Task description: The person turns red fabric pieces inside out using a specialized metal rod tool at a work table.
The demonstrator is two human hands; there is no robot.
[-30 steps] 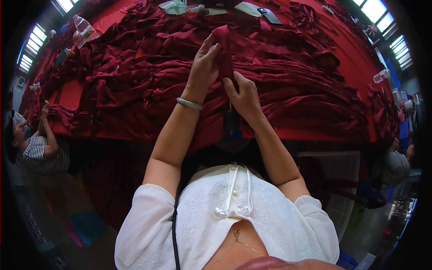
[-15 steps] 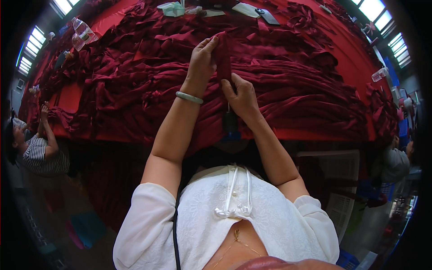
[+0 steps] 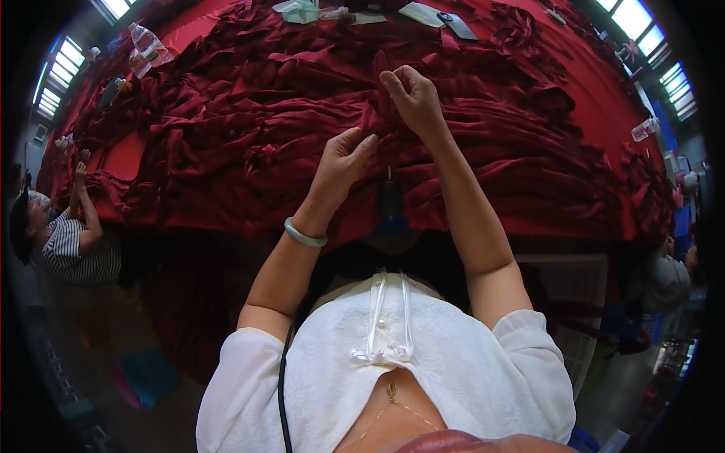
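Hands: left (image 3: pixel 343 158) & right (image 3: pixel 411 94) pinch dark-red cloth strip (image 3: pixel 375 106) mid-pile.

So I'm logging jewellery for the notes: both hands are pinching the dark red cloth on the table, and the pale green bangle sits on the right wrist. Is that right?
Not quite. The head view shows the pale green bangle on the left wrist, below the left hand. The right hand has a bare wrist. The rest stands: both hands pinch the dark red cloth piled on the table.
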